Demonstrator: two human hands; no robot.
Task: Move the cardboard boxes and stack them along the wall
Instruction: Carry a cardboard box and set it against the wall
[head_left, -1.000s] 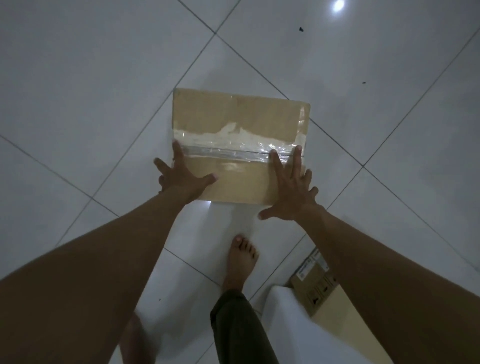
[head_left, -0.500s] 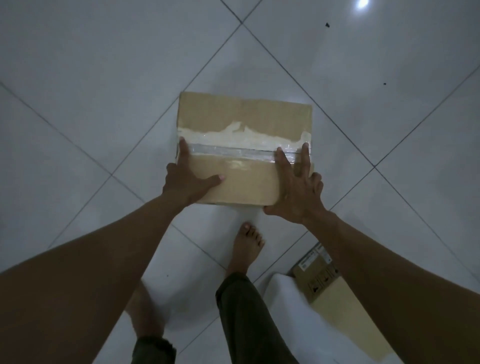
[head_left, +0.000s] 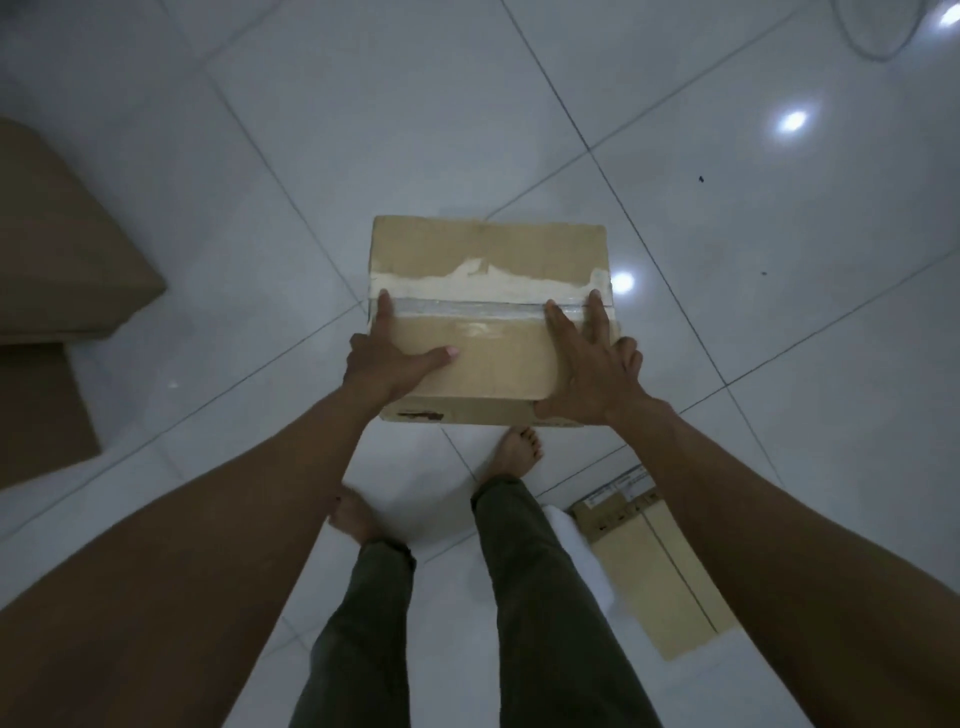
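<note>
A brown cardboard box (head_left: 488, 254) with a torn strip of clear tape across its lid is held above the tiled floor, in front of my legs. My left hand (head_left: 387, 366) grips its near left corner, thumb lying on the lid and fingers wrapped over the left side. My right hand (head_left: 592, 376) grips the near right corner, two fingers stretched along the lid, the others over the right edge. The box's underside is hidden.
Two larger brown boxes (head_left: 57, 244) sit stacked at the left edge. A flat cardboard box (head_left: 654, 571) with a label lies on the floor by my right leg, beside something white (head_left: 576, 561). My bare feet stand under the held box. A thin cable (head_left: 857, 36) loops at top right.
The box has risen off the floor and come closer to me. Both hands have closed round its near corners. The view has swung, and the stacked boxes on the left have appeared.
</note>
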